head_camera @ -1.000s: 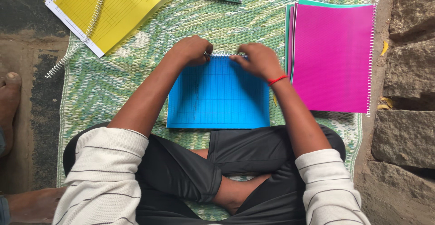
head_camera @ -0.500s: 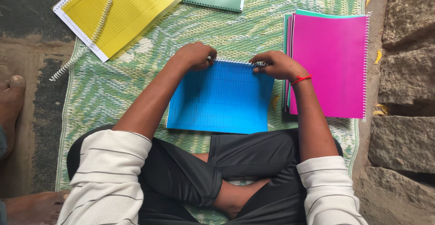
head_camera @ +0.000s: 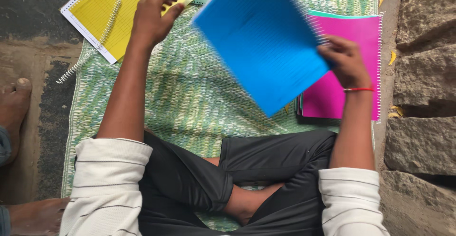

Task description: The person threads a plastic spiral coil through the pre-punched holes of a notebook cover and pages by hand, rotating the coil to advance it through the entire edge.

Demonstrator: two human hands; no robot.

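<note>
Right hand [head_camera: 343,60] has its fingers clamped on the right edge of the blue notebook [head_camera: 263,43], lifted clear of the green woven mat [head_camera: 190,93] and tilted over the mat's far right part, blurred. It overlaps the pink notebook [head_camera: 351,55], which lies at the mat's right edge. Left hand [head_camera: 153,15] hangs with fingers loosely curled, holding nothing, just beside the yellow notebook [head_camera: 114,8] at the far left corner. A loose spiral coil [head_camera: 97,39] lies across that notebook's edge.

An informal floor workspace: a woven green mat [head_camera: 190,98] on bare ground beside rough stone blocks [head_camera: 422,141].
</note>
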